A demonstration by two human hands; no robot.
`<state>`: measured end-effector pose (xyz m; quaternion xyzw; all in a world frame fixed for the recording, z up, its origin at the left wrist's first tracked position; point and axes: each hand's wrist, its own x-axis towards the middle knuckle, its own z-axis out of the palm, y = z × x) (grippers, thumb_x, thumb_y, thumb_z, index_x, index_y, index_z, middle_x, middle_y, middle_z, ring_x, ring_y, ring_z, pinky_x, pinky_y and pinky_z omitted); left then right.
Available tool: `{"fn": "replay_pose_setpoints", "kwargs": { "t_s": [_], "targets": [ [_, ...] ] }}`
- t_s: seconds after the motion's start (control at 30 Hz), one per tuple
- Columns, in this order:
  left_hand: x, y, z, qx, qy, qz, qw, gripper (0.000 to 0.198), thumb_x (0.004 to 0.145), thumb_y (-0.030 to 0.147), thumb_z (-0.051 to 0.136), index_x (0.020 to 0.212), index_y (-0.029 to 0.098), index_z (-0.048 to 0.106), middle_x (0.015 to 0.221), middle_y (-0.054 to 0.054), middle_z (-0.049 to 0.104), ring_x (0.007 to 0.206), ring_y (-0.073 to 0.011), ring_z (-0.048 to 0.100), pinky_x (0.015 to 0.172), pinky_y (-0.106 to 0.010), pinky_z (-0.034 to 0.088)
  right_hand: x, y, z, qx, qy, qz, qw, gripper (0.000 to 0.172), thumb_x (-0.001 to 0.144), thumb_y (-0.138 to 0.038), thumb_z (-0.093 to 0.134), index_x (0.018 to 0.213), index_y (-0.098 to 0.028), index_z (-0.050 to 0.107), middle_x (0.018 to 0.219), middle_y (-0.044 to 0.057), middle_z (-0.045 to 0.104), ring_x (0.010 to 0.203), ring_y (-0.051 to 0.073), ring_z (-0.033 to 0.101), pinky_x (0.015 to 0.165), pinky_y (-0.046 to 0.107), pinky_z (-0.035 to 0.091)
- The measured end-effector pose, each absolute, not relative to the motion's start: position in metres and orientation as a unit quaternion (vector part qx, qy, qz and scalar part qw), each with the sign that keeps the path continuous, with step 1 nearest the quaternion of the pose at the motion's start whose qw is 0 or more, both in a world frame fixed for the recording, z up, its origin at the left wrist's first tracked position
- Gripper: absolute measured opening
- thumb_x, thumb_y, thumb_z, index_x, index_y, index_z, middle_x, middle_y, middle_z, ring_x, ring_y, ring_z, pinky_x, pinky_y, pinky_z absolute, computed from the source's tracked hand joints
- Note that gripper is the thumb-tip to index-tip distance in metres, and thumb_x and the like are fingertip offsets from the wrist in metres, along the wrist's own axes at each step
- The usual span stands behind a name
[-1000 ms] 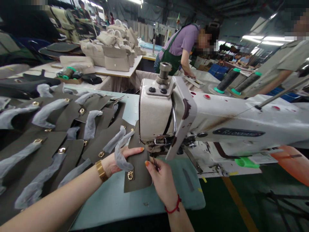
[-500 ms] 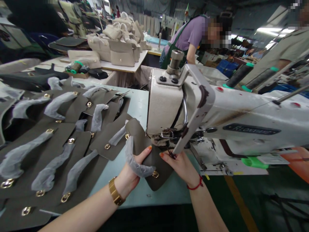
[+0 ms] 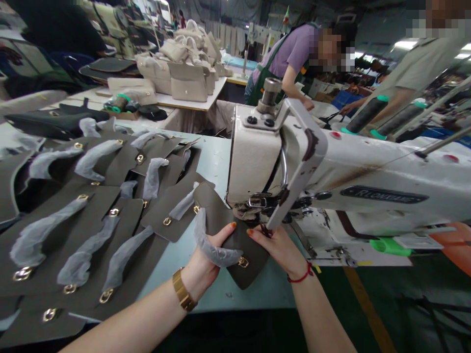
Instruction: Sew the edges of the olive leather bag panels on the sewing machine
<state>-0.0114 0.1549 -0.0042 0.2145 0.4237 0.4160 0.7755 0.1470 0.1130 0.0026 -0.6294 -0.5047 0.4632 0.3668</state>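
A grey-brown bag flap (image 3: 241, 240) lies tilted under the head of the sewing machine (image 3: 253, 162). My left hand (image 3: 201, 269) grips its left side, thumb on top, passing under the flap's plastic-wrapped handle (image 3: 221, 257). Gold rings fix this handle to the flap. At the right edge, my right hand (image 3: 284, 251) pinches the flap with thumb on top; its other fingers are mostly hidden. A small dark tool end (image 3: 265, 230) shows by the right fingers, its kind unclear. The needle area is hidden behind the machine head.
Several similar flaps (image 3: 97, 196) with wrapped handles cover the left of the pale blue table (image 3: 211, 152). Beige bags (image 3: 189, 81) are piled on a table behind. A co-worker in a purple shirt (image 3: 287, 54) bends beyond the machine; another person stands far right.
The view has shifted slightly, so things on the left appear further right. Both hands keep their hold on the flap, which has barely moved. The co-worker's forearm and the other person's arm have come forward.
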Motion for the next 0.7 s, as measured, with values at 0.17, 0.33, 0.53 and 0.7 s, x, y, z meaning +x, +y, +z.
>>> {"fn": "replay_pose_setpoints", "kwargs": {
  "t_s": [0.17,0.33,0.53,0.7],
  "targets": [
    [-0.008,0.158,-0.001,0.219,0.433,0.417,0.769,0.052,0.054,0.030,0.084,0.101,0.018,0.065,0.107,-0.009,0.072,0.104,-0.0314,0.065,0.083,-0.034,0.058,0.147,0.114,0.004,-0.644,-0.501,0.459,0.351,0.035,0.085,-0.046,0.054,0.068,-0.016,0.060,0.067,0.000,0.055,0.064,0.012,0.047,0.057,0.022,0.031],
    [-0.007,0.161,-0.009,0.229,0.424,0.435,0.761,0.059,0.059,0.031,0.082,0.113,0.019,0.062,0.108,-0.010,0.072,0.098,-0.0308,0.067,0.080,-0.036,0.058,0.146,0.116,0.005,-0.659,-0.496,0.440,0.354,0.032,0.085,-0.044,0.056,0.072,-0.016,0.062,0.073,0.001,0.058,0.071,0.012,0.050,0.060,0.022,0.034],
    [-0.010,0.170,-0.010,0.252,0.423,0.428,0.758,0.056,0.062,0.029,0.081,0.113,0.017,0.061,0.107,-0.010,0.072,0.095,-0.0284,0.068,0.086,-0.040,0.055,0.142,0.117,-0.001,-0.649,-0.469,0.459,0.385,0.032,0.084,-0.044,0.058,0.071,-0.015,0.062,0.070,0.000,0.057,0.067,0.011,0.049,0.058,0.021,0.034],
    [-0.015,0.185,-0.002,0.281,0.403,0.395,0.776,0.055,0.058,0.026,0.083,0.111,0.021,0.064,0.114,-0.009,0.070,0.103,-0.0324,0.065,0.088,-0.044,0.054,0.132,0.115,-0.008,-0.660,-0.442,0.448,0.409,0.031,0.083,-0.043,0.059,0.073,-0.014,0.063,0.076,0.002,0.061,0.074,0.013,0.053,0.062,0.022,0.037]
  ]
}}
